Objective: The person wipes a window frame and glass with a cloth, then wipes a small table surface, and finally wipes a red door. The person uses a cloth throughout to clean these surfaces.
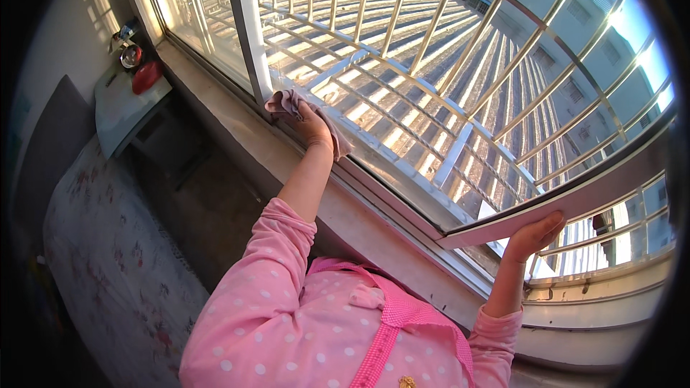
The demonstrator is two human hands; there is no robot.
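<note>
A crumpled mauve cloth [335,132] is bunched in my left hand [311,125], which presses it against the lower corner of a sliding window's glass, beside the upright white frame [250,27]. My right hand [536,234] is at the pink-tinted side stile of the window sash [506,221], its fingers close together against the stile's edge. Part of its grip is hidden. Between my hands runs the sash's bottom rail [393,199], sitting in the window track.
Metal security bars [399,5] stand outside the glass, above a corrugated roof [485,81]. A stone sill [366,237] runs below the track. To the left are a small table [116,110] bearing a red object [146,77] and a bed with a floral cover [113,237].
</note>
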